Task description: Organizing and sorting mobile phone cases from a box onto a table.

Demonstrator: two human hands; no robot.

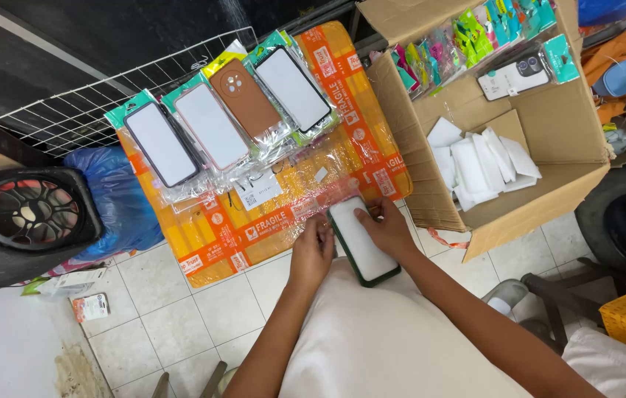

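The green-edged phone case [361,242] lies on the lap, white face up, its long axis slanting from upper left to lower right. The right hand [386,230] is nearer: its fingers [366,217] curl over the case's top right edge, gripping it. The left hand [313,250] sits just left, fingertips loosely bent against the case's top left corner

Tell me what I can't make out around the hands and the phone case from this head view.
- Left hand fingertips: curled at the dark-rimmed phone case, contact unclear.
- Underside of that case: hidden, faces down.
- Right hand palm side: hidden under the hand itself.
- Cardboard box top: cut off by the frame edge.
- Packets in the box: too small to identify.
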